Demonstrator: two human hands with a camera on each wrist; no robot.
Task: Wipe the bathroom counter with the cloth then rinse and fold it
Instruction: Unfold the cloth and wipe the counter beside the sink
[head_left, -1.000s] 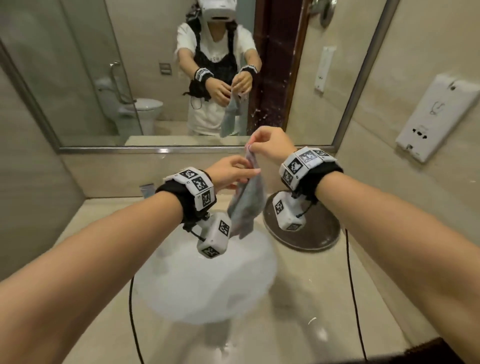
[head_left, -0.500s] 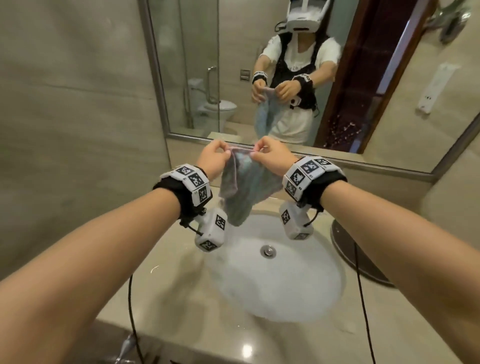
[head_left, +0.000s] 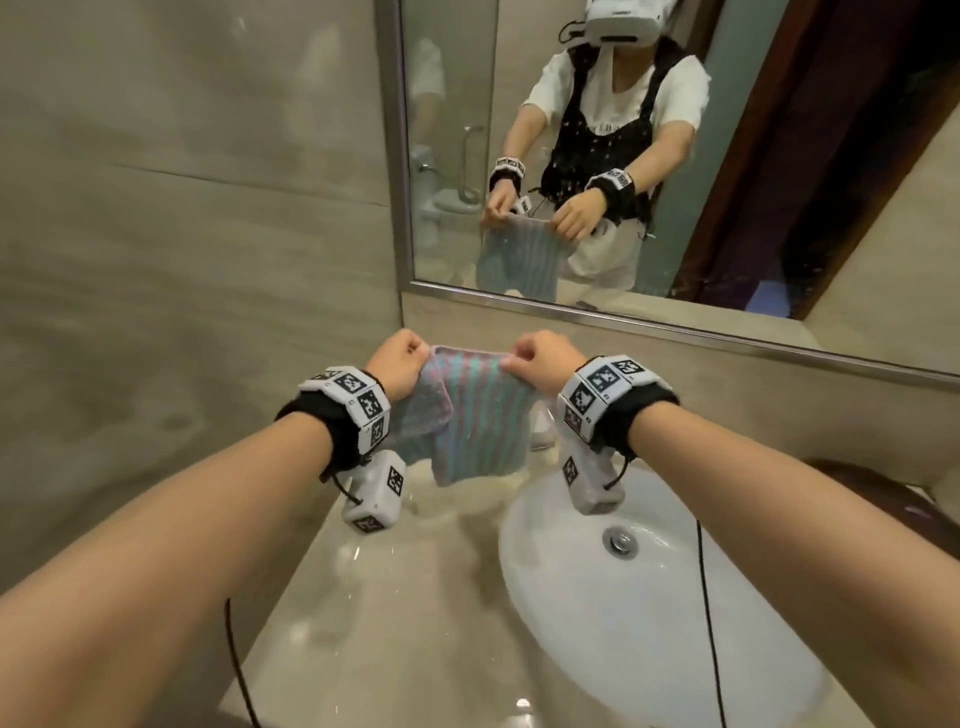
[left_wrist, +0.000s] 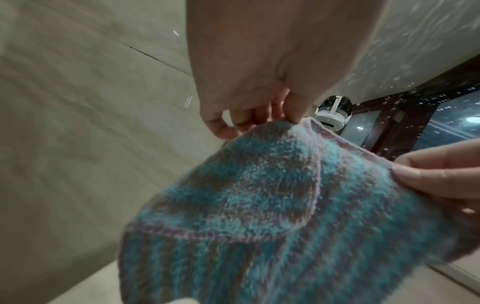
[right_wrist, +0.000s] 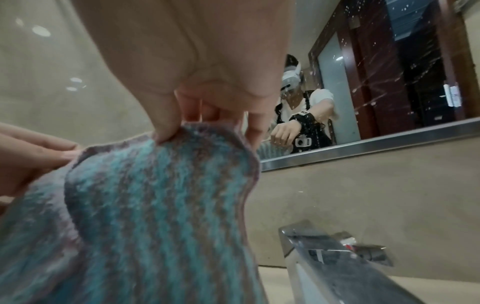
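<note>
A blue and pink striped cloth (head_left: 475, 415) hangs in the air between my hands, above the beige counter (head_left: 415, 597) just left of the white sink (head_left: 649, 623). My left hand (head_left: 402, 358) pinches its upper left corner, and one flap is folded over on that side. My right hand (head_left: 540, 358) pinches the upper right corner. In the left wrist view the cloth (left_wrist: 259, 216) hangs from my left hand (left_wrist: 259, 121). The right wrist view has the cloth (right_wrist: 155, 205) under my right hand (right_wrist: 197, 127).
A chrome faucet (right_wrist: 337, 257) stands behind the sink, near my right hand. The mirror (head_left: 675, 156) runs above the counter's low back wall, and a tiled wall (head_left: 182, 234) closes off the left side. A dark round tray (head_left: 872, 488) sits at the right.
My hands moved apart and spread the bunched cloth out flat between them. They and the cloth also shifted left, from over the sink to over the counter beside it.
</note>
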